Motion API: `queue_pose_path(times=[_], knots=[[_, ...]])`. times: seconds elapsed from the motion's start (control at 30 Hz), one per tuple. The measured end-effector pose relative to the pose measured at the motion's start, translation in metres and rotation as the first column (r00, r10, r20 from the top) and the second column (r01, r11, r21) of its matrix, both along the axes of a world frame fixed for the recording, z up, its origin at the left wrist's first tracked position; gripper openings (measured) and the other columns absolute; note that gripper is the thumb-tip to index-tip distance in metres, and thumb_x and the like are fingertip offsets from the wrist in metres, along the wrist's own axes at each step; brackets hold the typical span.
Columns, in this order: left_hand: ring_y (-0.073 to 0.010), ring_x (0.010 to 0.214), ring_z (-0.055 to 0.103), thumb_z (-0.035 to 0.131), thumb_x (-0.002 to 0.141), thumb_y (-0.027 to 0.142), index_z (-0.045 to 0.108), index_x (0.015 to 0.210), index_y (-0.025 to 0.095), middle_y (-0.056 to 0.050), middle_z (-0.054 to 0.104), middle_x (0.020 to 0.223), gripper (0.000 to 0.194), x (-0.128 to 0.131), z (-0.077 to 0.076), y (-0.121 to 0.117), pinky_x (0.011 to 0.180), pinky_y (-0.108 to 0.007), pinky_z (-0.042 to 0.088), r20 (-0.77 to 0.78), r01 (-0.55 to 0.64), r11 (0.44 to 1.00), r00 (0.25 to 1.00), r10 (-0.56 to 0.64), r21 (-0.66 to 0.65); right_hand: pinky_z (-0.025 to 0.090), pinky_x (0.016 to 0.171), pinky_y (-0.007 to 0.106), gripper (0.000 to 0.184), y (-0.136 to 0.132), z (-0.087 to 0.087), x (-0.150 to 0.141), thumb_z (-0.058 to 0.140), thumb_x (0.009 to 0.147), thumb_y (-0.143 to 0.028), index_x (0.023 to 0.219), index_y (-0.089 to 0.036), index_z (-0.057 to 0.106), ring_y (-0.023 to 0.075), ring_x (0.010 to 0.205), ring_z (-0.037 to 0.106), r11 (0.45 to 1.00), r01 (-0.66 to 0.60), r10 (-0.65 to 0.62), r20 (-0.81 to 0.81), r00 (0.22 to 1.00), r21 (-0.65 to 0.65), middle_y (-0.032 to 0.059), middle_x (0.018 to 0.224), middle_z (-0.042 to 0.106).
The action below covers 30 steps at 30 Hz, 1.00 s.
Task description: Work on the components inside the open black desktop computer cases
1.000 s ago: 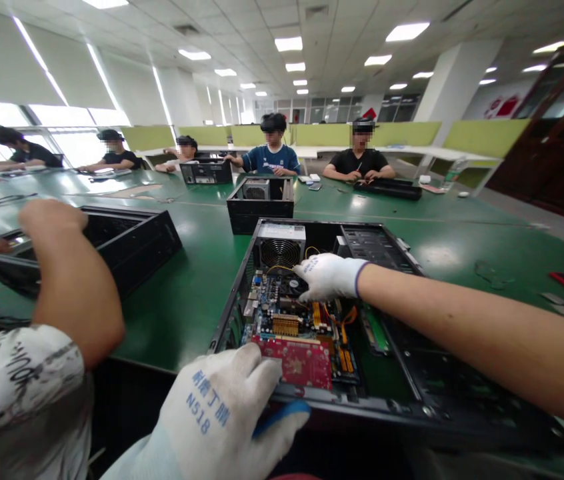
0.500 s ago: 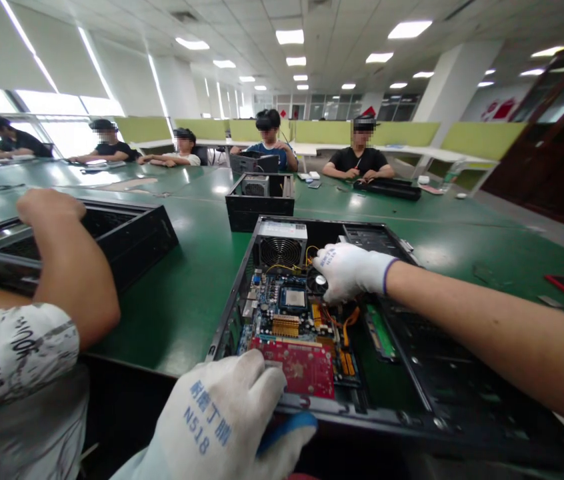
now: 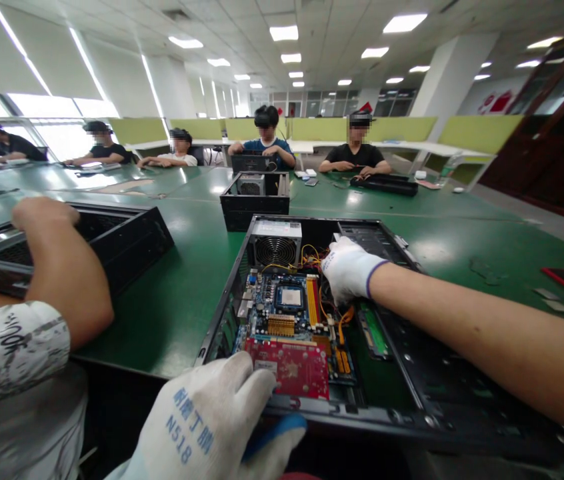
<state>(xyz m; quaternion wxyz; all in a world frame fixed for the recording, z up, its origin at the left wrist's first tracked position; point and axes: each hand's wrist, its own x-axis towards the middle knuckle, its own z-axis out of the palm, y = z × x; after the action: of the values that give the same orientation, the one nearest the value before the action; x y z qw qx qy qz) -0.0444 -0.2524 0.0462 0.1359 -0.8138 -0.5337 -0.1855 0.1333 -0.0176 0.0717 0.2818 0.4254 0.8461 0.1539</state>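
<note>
An open black computer case (image 3: pixel 222 319) lies flat on the table before me. My left hand (image 3: pixel 207 407), in a white glove, is closed around its near edge, thumb outside the wall. By the left fingers is a red card (image 3: pixel 297 373), seated on the blue motherboard (image 3: pixel 257 319). My gloved right hand (image 3: pixel 346 270) is curled inside the case, right of the memory slots (image 3: pixel 314 300). It is closed on a small cooling fan, which is mostly hidden behind the fingers. Cables (image 3: pixel 345 323) run beneath this hand. A bare processor (image 3: pixel 291 297) shows in its socket.
A power supply (image 3: pixel 277 248) sits in the case's far left corner. To the left, another person's arm (image 3: pixel 65 260) reaches into a second case (image 3: pixel 137 247). A further case (image 3: pixel 255 207) stands ahead. Several people sit across the green table (image 3: pixel 187 267).
My right hand has moved right with the fan, off the memory slots, which now show. My left hand keeps its hold on the case edge. The view has shifted slightly.
</note>
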Motion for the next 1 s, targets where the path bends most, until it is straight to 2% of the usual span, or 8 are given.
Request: queue_pose_path(times=[0.17, 0.33, 0.4, 0.5, 0.57, 0.73, 0.87, 1.0], knots=[[-0.0161, 0.059, 0.064, 0.067, 0.083, 0.046, 0.062, 0.087, 0.027, 0.001, 0.064, 0.076, 0.02, -0.002, 0.005, 0.002, 0.048, -0.028, 0.046, 0.072, 0.053, 0.998, 0.996, -0.05, -0.039, 0.041, 0.095, 0.048, 0.05, -0.003, 0.008, 0.015, 0.08, 0.067, -0.056, 0.094, -0.014, 0.077, 0.0378, 0.107, 0.064, 0.997, -0.071, 0.072, -0.189, 0.979, 0.012, 0.0202, 0.098, 0.073], [-0.0165, 0.071, 0.067, 0.051, 0.09, 0.027, 0.061, 0.101, 0.025, -0.001, 0.067, 0.084, 0.015, -0.005, 0.027, 0.014, 0.062, -0.028, 0.052, 0.157, 0.06, 0.985, 0.987, -0.034, -0.161, 0.048, 0.084, 0.042, 0.06, -0.012, 0.033, 0.048, 0.053, 0.086, -0.066, 0.113, -0.015, 0.072, 0.0332, 0.098, 0.067, 0.979, -0.199, 0.199, -0.389, 0.9, 0.04, 0.0179, 0.105, 0.072], [-0.0181, 0.08, 0.068, 0.047, 0.093, 0.025, 0.06, 0.106, 0.024, -0.002, 0.068, 0.091, 0.018, -0.006, 0.034, 0.028, 0.07, -0.03, 0.054, 0.117, 0.025, 0.977, 0.993, 0.0, -0.214, 0.049, 0.086, 0.042, 0.062, -0.014, 0.041, 0.066, 0.051, 0.087, -0.069, 0.113, -0.017, 0.071, 0.0321, 0.099, 0.066, 0.979, -0.193, 0.198, -0.496, 0.845, 0.061, 0.0166, 0.108, 0.072], [-0.0231, 0.099, 0.067, 0.04, 0.097, 0.022, 0.06, 0.109, 0.02, -0.009, 0.067, 0.113, 0.023, -0.004, 0.038, 0.059, 0.086, -0.036, 0.054, -0.051, 0.069, 0.97, 0.995, -0.083, -0.232, 0.05, 0.087, 0.04, 0.059, -0.013, 0.042, 0.093, 0.051, 0.089, -0.07, 0.115, -0.021, 0.069, 0.0291, 0.1, 0.067, 0.986, -0.159, 0.153, -0.673, 0.724, 0.053, 0.0123, 0.111, 0.072], [-0.0262, 0.105, 0.065, 0.036, 0.099, 0.022, 0.06, 0.107, 0.017, -0.013, 0.064, 0.121, 0.026, 0.001, 0.037, 0.085, 0.092, -0.04, 0.053, -0.16, 0.091, 0.956, 0.977, -0.139, -0.277, 0.051, 0.087, 0.038, 0.054, -0.011, 0.036, 0.108, 0.051, 0.09, -0.067, 0.116, -0.022, 0.069, 0.0271, 0.101, 0.067, 0.991, -0.125, 0.108, -0.771, 0.628, 0.037, 0.0093, 0.112, 0.073], [-0.0295, 0.105, 0.067, 0.037, 0.099, 0.029, 0.058, 0.112, 0.013, -0.017, 0.067, 0.118, 0.029, 0.028, 0.031, 0.149, 0.091, -0.043, 0.054, -0.307, -0.018, 0.853, 0.937, -0.168, -0.522, 0.054, 0.088, 0.04, 0.052, -0.01, 0.016, 0.126, 0.055, 0.089, -0.062, 0.118, -0.021, 0.07, 0.0261, 0.1, 0.069, 0.999, -0.051, 0.017, -0.905, 0.424, -0.005, 0.0078, 0.115, 0.074], [-0.0322, 0.103, 0.07, 0.042, 0.096, 0.033, 0.054, 0.124, 0.01, -0.02, 0.07, 0.115, 0.038, 0.047, 0.015, 0.19, 0.089, -0.044, 0.056, -0.35, -0.103, 0.791, 0.925, -0.148, -0.604, 0.055, 0.084, 0.04, 0.051, -0.007, 0.009, 0.13, 0.056, 0.089, -0.062, 0.118, -0.022, 0.07, 0.026, 0.098, 0.069, 0.999, -0.029, -0.015, -0.935, 0.353, -0.027, 0.008, 0.115, 0.074], [-0.0349, 0.109, 0.069, 0.047, 0.093, 0.035, 0.057, 0.122, 0.011, -0.021, 0.07, 0.12, 0.039, 0.054, -0.012, 0.217, 0.092, -0.046, 0.055, -0.394, -0.169, 0.743, 0.909, -0.137, -0.648, 0.053, 0.087, 0.039, 0.049, -0.004, 0.005, 0.133, 0.054, 0.091, -0.062, 0.115, -0.022, 0.07, 0.0243, 0.096, 0.068, 0.996, -0.068, -0.024, -0.938, 0.345, -0.051, 0.0066, 0.11, 0.074]])
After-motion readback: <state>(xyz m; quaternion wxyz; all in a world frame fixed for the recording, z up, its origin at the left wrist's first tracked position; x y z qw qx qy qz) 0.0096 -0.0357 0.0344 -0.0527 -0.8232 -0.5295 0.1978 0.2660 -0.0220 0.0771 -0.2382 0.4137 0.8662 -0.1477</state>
